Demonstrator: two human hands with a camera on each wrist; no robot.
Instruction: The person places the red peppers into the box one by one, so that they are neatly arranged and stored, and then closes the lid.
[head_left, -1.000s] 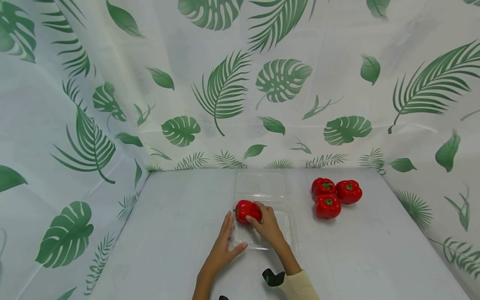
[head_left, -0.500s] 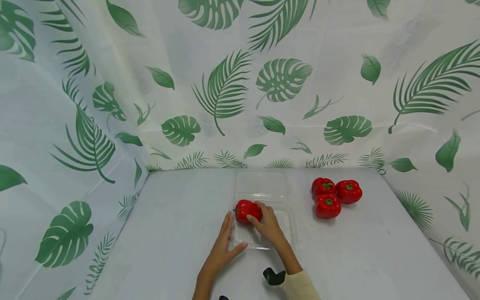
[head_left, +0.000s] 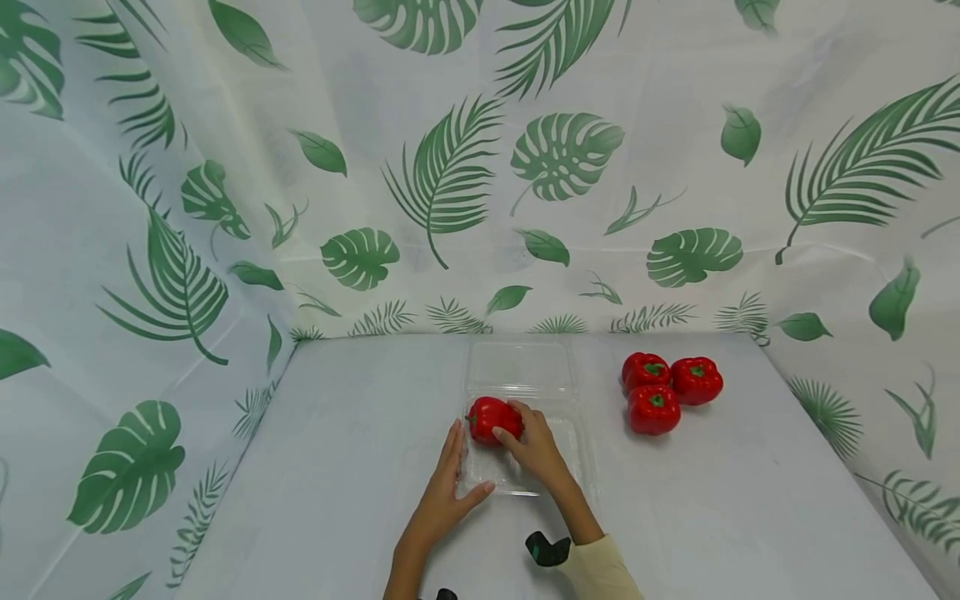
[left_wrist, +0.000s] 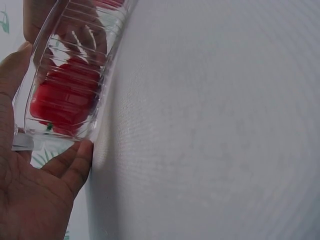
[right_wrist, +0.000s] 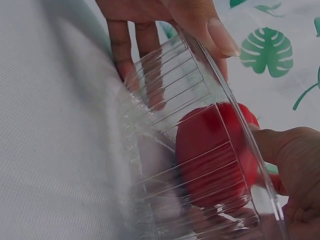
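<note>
In the head view, a red bell pepper point(head_left: 489, 419) lies on its side in the left part of a clear plastic clamshell box point(head_left: 558, 477), its green stem facing left. My right hand point(head_left: 542, 451) grips the pepper from the right, thumb in front and fingers behind. Along the box's left wall rest the straight fingers of my left hand point(head_left: 441, 500), with the thumb spread toward the front rim. Through the ribbed wall, the left wrist view shows the pepper point(left_wrist: 65, 100) near the box's corner. The right wrist view shows my right thumb against the pepper point(right_wrist: 215, 155).
The box's lid point(head_left: 521, 367) lies folded back, flat on the white table point(head_left: 360, 433). Three more red bell peppers point(head_left: 654, 409) stand together at the right. A leaf-printed cloth point(head_left: 465, 183) surrounds the table at the back and sides.
</note>
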